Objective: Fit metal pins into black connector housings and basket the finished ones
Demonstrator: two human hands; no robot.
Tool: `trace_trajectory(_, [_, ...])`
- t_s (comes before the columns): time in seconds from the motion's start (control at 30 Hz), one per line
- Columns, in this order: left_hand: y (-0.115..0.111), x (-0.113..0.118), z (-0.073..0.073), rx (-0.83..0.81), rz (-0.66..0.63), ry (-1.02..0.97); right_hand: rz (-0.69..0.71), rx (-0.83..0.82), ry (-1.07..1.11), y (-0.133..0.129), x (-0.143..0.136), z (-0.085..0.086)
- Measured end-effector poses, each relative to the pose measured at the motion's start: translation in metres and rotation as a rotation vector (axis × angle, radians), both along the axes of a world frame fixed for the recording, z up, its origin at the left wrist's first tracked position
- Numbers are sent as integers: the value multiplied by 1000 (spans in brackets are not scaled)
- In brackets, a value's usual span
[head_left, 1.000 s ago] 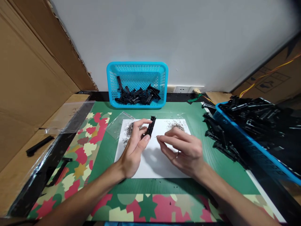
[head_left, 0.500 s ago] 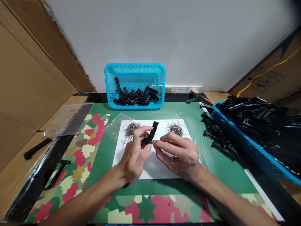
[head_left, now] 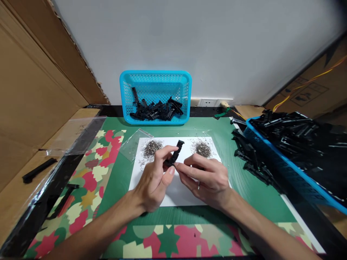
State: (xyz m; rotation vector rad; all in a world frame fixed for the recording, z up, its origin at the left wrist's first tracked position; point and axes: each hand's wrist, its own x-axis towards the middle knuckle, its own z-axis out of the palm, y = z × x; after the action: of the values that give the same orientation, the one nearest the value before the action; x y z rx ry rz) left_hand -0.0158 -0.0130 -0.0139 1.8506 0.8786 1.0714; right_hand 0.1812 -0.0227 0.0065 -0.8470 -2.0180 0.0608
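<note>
In the head view my left hand [head_left: 154,180] grips a narrow black plastic part [head_left: 176,153] between thumb and fingers, its far end tilted up and to the right. My right hand [head_left: 207,177] is closed in a pinch, its fingertips at the lower end of that part. Whatever the pinch holds is too small or hidden to make out; a pale glint shows under the curled fingers. Beneath both hands lies a sheet of white paper [head_left: 173,196]. On it are two piles of tiny metal pieces, a left pile [head_left: 152,148] and a right pile [head_left: 202,148].
A blue basket [head_left: 155,72] with black parts stands against the wall. Another blue basket [head_left: 295,180], heaped with black parts, is at the right, with loose black parts [head_left: 252,159] beside it. Clear plastic bags [head_left: 132,144] and cardboard [head_left: 35,90] lie left. Wall sockets [head_left: 208,103] are behind.
The black part has tipped slightly to the right in my left hand. My right fingertips have shifted a little left against its lower end. The view has moved slightly.
</note>
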Motion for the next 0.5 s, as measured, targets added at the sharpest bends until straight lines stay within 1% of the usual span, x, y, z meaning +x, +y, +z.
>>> trace_trajectory(0.13, [0,3,2,-57,-8,-82,2,24,-43,2,2,-4])
trace_trajectory(0.2, [0,5,3,-111,-9,-131,-9,46,-68,4,5,-6])
trace_trajectory(0.37, [3,4,5,-395,-50,-283,-28,44,-124,9,13,-8])
trace_trajectory(0.5, [7,4,7,-570,-148,-394,-37,38,-151,10,16,-5])
